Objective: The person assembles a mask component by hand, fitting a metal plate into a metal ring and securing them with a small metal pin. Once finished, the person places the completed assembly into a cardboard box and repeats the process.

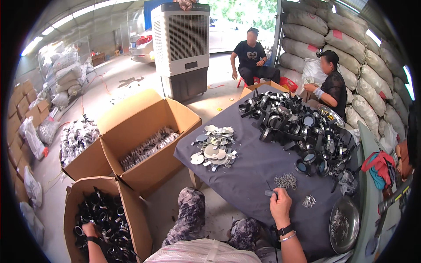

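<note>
My left hand (90,229) is down inside a cardboard box (131,219) at the lower left, its fingers closed at a black ring-shaped part with a silvery rim (79,230). Around it lie many more black ring parts (105,215). Over the table's near edge, my right hand (281,204) is closed on a small grey piece with a thin dark shaft (269,192); its exact kind is not clear. Just beyond that hand sits a pile of small metal rings (286,180). Small silvery pins (309,201) lie to its right.
The grey-covered table (245,175) bears flat metal discs (215,149) and a heap of black ring assemblies (298,127). A metal bowl (351,228) stands at the right edge. Another open carton (153,175) and an air cooler (182,52) are farther left. Two people sit beyond the table.
</note>
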A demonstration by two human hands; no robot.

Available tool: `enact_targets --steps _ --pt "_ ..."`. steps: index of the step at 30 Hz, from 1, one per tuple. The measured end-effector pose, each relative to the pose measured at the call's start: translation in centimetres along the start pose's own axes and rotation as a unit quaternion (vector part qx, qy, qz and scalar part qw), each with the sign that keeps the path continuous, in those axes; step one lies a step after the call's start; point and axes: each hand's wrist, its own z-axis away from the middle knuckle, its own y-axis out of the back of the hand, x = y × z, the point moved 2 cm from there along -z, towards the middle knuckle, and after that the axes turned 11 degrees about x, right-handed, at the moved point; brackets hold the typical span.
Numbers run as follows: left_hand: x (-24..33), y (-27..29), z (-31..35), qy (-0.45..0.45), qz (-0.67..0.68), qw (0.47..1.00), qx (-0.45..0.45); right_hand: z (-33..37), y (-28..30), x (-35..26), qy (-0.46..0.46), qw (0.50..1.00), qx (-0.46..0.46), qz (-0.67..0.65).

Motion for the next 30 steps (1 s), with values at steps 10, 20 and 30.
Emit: enact_targets --steps 10,20,30 --pt "16.9 -3.3 3.5 -0.343 -0.378 0.860 0.004 0.3 0.1 0.2 0.039 0.985 -0.030 0.162" --pt "35.7 -9.6 27.2 -0.221 0.244 0.891 -0.313 0.7 0.3 -0.4 0.064 0.982 -0.050 0.172" --pt "39.4 -17.9 51.9 -0.051 0.349 0.682 -0.641 -0.3 -0.4 -10.7 -0.021 0.964 -0.106 -0.242"
